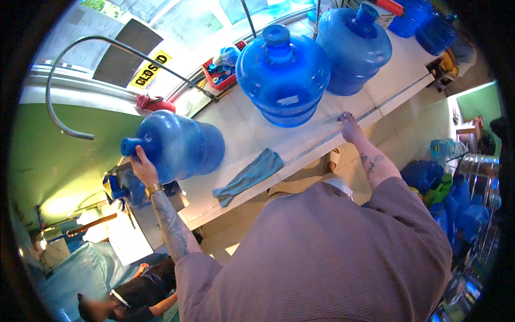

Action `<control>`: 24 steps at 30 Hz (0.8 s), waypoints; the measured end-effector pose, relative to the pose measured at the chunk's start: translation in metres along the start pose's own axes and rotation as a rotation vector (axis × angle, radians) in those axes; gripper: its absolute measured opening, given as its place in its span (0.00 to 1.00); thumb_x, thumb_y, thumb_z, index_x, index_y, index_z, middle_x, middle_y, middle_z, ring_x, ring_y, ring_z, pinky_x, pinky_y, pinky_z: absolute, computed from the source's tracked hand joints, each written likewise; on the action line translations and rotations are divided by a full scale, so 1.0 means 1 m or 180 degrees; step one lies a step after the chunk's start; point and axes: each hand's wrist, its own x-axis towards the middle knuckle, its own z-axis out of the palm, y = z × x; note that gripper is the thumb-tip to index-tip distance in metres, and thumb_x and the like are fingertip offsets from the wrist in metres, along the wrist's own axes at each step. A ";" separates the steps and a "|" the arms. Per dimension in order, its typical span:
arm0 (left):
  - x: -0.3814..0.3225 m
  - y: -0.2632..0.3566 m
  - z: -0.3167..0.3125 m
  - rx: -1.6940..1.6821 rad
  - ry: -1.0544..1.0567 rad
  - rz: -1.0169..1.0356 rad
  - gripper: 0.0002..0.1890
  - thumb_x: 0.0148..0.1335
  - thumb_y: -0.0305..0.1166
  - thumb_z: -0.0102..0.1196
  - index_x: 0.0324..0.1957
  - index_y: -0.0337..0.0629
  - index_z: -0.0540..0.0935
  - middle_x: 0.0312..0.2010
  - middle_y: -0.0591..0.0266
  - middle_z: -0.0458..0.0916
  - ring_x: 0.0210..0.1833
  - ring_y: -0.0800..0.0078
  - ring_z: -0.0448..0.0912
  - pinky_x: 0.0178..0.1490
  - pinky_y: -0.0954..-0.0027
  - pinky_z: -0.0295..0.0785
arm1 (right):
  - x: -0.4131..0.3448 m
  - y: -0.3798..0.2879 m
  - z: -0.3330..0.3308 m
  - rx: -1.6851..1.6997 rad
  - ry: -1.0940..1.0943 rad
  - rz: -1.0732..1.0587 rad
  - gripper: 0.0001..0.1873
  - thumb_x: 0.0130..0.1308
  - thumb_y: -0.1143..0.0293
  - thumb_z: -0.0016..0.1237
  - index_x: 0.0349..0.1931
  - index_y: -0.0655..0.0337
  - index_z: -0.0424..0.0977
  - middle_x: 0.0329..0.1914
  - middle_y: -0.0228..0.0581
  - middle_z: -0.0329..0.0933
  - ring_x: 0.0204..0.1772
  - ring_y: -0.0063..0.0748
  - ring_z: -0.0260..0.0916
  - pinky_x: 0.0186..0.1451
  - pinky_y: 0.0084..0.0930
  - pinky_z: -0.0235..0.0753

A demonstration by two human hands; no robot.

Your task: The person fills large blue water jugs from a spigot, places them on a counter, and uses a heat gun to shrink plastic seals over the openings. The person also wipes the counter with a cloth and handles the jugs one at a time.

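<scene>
My left hand (144,168) grips the neck of a large blue plastic water jug (181,145). This jug is tilted, its neck pointing left, at the left end of the white tiled counter (241,137). My right hand (351,128) is closed around a small thin implement (333,120) just above the counter's front edge; its kind is hard to make out. Beyond that hand, a second blue water jug (283,80) stands upright with a pale label patch on its side. Between my hands lies a crumpled blue-grey cloth (249,177) near the front edge.
Another blue jug (352,52) stands farther right. Behind the jugs sits a red basket (221,74) of blue caps. A curved metal pipe (100,38) arches over the left end. A person (141,285) is at lower left. Several jugs (454,201) crowd the right.
</scene>
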 end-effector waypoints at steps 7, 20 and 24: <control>-0.061 0.102 0.050 -0.0044 -0.0197 0.0127 0.36 0.71 0.57 0.51 0.64 0.31 0.71 0.57 0.38 0.78 0.59 0.44 0.77 0.62 0.54 0.69 | 0.036 0.014 -0.027 -0.0517 -0.0123 -0.0824 0.20 0.63 0.67 0.49 0.57 0.55 0.72 0.60 0.48 0.69 0.65 0.51 0.65 0.63 0.47 0.71; -0.231 0.370 0.156 -0.0473 -0.1562 0.2372 0.24 0.65 0.35 0.61 0.63 0.47 0.76 0.67 0.59 0.73 0.74 0.53 0.63 0.77 0.48 0.51 | 0.135 0.242 -0.166 0.1843 0.0515 0.1519 0.17 0.75 0.59 0.41 0.41 0.64 0.77 0.27 0.45 0.80 0.30 0.41 0.78 0.34 0.40 0.75; -0.220 0.374 0.171 -0.0199 -0.1674 0.2324 0.26 0.66 0.38 0.59 0.66 0.47 0.74 0.70 0.61 0.70 0.76 0.57 0.61 0.78 0.48 0.45 | 0.209 0.191 -0.333 0.4248 0.1273 -0.0064 0.15 0.76 0.59 0.44 0.53 0.56 0.77 0.48 0.33 0.82 0.43 0.21 0.75 0.40 0.22 0.72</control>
